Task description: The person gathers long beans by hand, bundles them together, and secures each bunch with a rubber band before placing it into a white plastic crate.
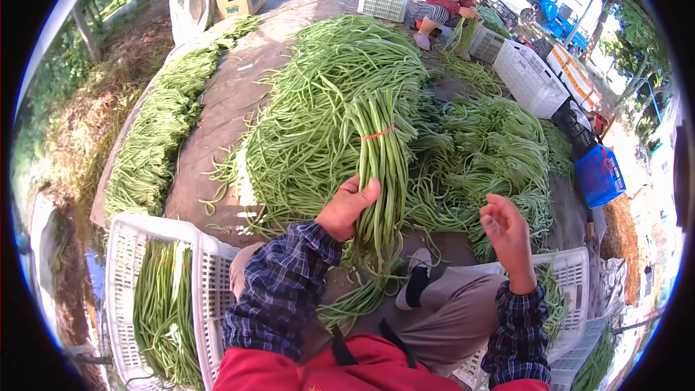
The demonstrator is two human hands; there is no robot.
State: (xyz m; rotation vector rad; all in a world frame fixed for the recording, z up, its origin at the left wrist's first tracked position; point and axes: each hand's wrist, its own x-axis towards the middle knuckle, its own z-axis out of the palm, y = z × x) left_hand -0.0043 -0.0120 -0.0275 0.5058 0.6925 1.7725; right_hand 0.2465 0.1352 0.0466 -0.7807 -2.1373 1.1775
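Bean bunch point(381, 166) stands almost upright in front of the body, above the lower part of the large bean pile point(318, 101), and a red band point(378, 132) goes around its upper part. The left hand point(347, 210) is closed on it below the band, with the thumb lying across the front of the pods. The right hand point(507, 235) is lifted at the side, well apart from the bunch; its fingers are loosely bent, and I see nothing held in it. I judge that the bunch is light to medium for one hand. The pods look smooth, long and flexible, so together they make a rather firm bundle, but the free lower ends can bend and spread. Single pods may slip out if the grip is loose, and may snap or bruise if it is too hard. The good place to hold is the thick middle, just below the band, with the fingers wrapped wide around many pods; a second palm could support the loose lower ends. Pulling by the band alone seems risky.
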